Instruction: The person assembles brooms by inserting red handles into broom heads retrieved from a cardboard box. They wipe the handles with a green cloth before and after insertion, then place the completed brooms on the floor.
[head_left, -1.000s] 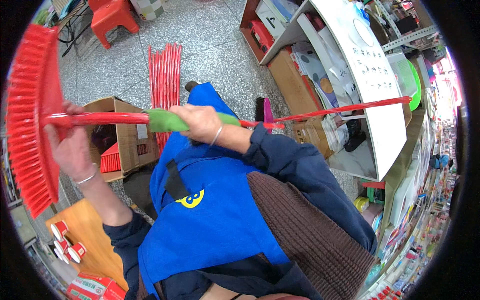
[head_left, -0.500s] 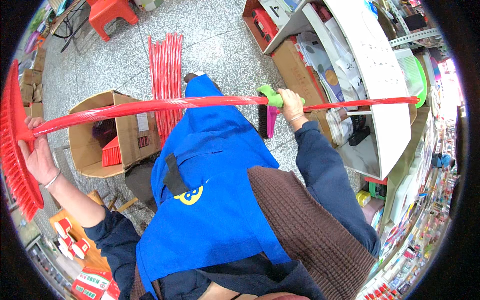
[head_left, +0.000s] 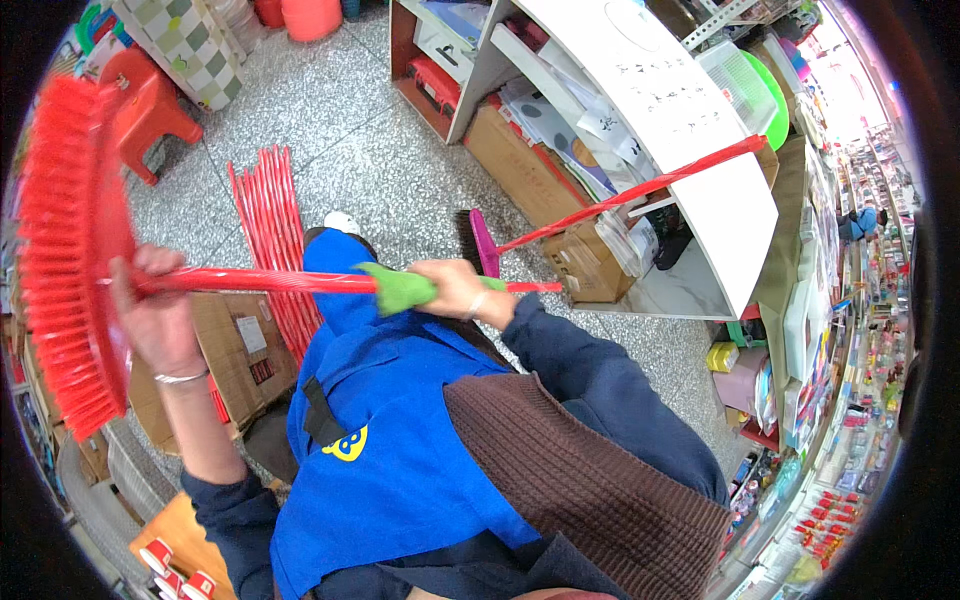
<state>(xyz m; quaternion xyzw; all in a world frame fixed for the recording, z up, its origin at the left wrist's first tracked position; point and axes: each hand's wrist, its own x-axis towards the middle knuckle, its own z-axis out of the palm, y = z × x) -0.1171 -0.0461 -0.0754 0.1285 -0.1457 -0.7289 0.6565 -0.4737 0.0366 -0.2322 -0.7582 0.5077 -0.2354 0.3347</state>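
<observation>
A broom with a red bristle head (head_left: 75, 260) and a red handle (head_left: 300, 281) lies across in front of me, its head at the far left. My left hand (head_left: 165, 310) is closed round the handle beside the head. My right hand (head_left: 455, 288) grips a green cloth (head_left: 405, 291) wrapped round the handle near its right end. Beyond my hands, a second broom with a magenta head (head_left: 484, 243) stands on the floor, its red handle (head_left: 640, 190) slanting against a white desk. A bundle of red sticks (head_left: 270, 230) lies on the floor behind the held broom.
A cardboard box (head_left: 245, 345) stands beneath my left hand. The white desk (head_left: 725, 230) has boxes and papers on its shelves. A red stool (head_left: 150, 110) is at the upper left, a wooden table (head_left: 185, 530) with red-and-white cups at the lower left, and stocked shelves (head_left: 850, 430) run along the right.
My right hand has moved left along the broom with the green cloth, closer to my left hand. The broom head has turned to show more of its bristles. The view has shifted too.
</observation>
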